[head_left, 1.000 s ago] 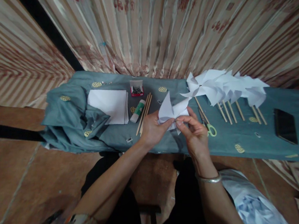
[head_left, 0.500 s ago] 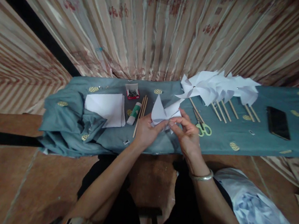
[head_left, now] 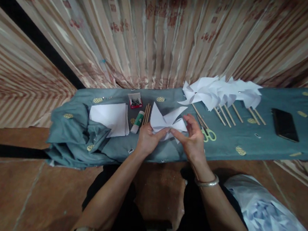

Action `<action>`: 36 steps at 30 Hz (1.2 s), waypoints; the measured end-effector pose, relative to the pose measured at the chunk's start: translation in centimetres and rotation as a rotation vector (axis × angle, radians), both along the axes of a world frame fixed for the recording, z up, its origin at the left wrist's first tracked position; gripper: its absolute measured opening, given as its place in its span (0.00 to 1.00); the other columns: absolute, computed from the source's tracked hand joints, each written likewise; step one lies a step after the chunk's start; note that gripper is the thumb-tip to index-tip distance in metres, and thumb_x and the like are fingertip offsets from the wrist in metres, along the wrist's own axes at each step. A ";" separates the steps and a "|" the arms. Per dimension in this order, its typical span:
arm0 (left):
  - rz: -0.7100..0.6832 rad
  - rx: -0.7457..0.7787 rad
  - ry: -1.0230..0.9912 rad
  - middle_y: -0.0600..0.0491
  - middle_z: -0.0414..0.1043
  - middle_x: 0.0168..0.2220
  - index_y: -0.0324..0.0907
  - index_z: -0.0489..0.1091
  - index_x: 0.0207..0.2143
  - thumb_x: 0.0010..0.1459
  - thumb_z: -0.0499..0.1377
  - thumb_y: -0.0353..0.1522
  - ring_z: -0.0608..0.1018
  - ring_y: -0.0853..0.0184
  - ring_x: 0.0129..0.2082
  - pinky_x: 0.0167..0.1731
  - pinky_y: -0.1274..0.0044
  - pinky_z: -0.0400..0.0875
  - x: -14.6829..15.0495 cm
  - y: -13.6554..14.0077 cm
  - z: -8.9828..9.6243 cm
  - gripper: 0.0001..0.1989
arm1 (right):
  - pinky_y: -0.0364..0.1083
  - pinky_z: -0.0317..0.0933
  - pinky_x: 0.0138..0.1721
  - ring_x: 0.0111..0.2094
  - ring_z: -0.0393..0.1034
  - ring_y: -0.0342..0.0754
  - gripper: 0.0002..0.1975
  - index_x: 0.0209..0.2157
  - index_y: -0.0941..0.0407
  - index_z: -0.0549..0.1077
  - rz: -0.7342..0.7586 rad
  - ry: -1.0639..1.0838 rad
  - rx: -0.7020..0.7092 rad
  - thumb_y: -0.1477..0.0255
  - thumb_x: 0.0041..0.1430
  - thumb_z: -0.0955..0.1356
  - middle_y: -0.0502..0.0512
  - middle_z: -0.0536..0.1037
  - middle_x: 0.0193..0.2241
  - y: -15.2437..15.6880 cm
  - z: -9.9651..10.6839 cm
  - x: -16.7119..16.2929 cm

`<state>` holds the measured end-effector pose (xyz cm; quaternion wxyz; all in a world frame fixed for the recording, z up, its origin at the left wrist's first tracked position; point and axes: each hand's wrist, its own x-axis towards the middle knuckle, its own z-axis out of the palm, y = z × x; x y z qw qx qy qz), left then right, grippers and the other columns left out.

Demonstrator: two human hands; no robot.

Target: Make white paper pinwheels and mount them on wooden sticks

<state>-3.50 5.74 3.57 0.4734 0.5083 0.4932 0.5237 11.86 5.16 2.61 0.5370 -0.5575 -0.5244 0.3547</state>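
Note:
A white paper pinwheel (head_left: 167,121) with curled blades is held low over the cloth. My left hand (head_left: 148,139) grips its left side, thumb near the centre and fingers hidden beneath. From the right, my right hand (head_left: 194,140) presses its thumb at the pinwheel's centre, with the forefinger curved behind the right blade. Just left of the pinwheel lie several wooden sticks (head_left: 146,114) and a green-and-white glue stick (head_left: 137,122). An opened red-and-white box (head_left: 135,101) holds small dark metal pieces. Scissors (head_left: 208,135) with light green handles rest beside my right hand.
A stack of white paper (head_left: 110,117) lies at the left on the green cloth (head_left: 222,150). Several finished pinwheels on sticks (head_left: 213,91) overlap at the back right. Farther right is a dark phone (head_left: 285,125). A plastic bag (head_left: 272,223) of crumpled-looking white material stands on the floor.
The pinwheel has turned and tilted so its blades show more openly. My right fingers have spread away from the centre while the thumb stays there. The view has shifted slightly.

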 end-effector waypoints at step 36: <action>-0.001 -0.158 -0.224 0.49 0.81 0.32 0.38 0.79 0.29 0.40 0.70 0.36 0.81 0.62 0.32 0.37 0.71 0.76 0.5 -0.4 0.4 0.13 | 0.47 0.67 0.29 0.24 0.74 0.48 0.19 0.28 0.55 0.81 0.171 0.459 -0.401 0.63 0.31 0.80 0.50 0.82 0.25 -0.3 2.5 0.0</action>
